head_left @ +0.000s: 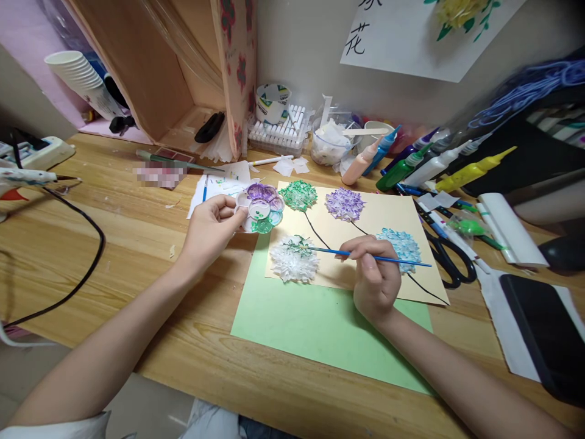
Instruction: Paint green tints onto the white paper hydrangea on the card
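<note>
My left hand (pixel 217 222) pinches the rim of a small flower-shaped paint palette (pixel 259 209) smeared with purple, green and teal. Between the fingers of my right hand (pixel 375 268) is a thin blue paintbrush (pixel 340 252), its tip on a white frilled flower (pixel 295 262) streaked with green at the top. That flower lies at the left of a cream sheet (pixel 347 274). Also on the sheet are a green flower (pixel 299 195), a purple flower (pixel 345 204) and a blue flower (pixel 401 247), partly behind my right hand. Black stem lines run from the flowers.
A green sheet (pixel 283 317) lies beneath the cream one. At right are black-handled scissors (pixel 452 262), a phone (pixel 542 332) and a yellow paint bottle (pixel 475 169) among several others. A glue gun (pixel 27 178) with a black cord is at left. A tape roll (pixel 273 103) sits on white markers.
</note>
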`<action>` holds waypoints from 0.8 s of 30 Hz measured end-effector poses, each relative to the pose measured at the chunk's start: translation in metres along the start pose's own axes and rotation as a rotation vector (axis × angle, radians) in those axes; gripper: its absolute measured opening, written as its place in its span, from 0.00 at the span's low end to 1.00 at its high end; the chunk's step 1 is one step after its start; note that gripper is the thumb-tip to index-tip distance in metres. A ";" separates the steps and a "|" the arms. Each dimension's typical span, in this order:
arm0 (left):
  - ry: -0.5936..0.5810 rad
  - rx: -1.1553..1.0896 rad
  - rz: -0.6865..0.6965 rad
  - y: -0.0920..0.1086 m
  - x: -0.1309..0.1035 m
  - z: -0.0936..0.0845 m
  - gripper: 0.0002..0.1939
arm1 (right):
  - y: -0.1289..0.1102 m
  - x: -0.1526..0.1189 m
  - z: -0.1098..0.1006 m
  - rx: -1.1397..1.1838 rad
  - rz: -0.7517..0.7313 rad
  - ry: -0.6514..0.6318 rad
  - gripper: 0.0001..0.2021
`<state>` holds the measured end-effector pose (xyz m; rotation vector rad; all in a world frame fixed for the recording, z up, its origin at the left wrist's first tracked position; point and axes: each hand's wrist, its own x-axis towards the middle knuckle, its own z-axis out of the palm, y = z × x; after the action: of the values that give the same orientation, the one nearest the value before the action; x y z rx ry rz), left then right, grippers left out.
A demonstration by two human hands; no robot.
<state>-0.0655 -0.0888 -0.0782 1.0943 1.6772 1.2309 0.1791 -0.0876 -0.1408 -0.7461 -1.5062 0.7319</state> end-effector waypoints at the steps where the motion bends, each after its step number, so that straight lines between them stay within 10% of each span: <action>1: 0.001 0.001 -0.002 0.000 0.000 0.000 0.06 | 0.000 0.000 0.000 0.008 0.001 0.018 0.08; 24: -0.005 0.007 0.008 -0.001 0.001 -0.001 0.08 | 0.000 0.001 0.000 0.067 -0.054 0.044 0.08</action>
<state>-0.0664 -0.0884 -0.0791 1.1082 1.6768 1.2272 0.1789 -0.0868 -0.1408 -0.6645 -1.4494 0.7170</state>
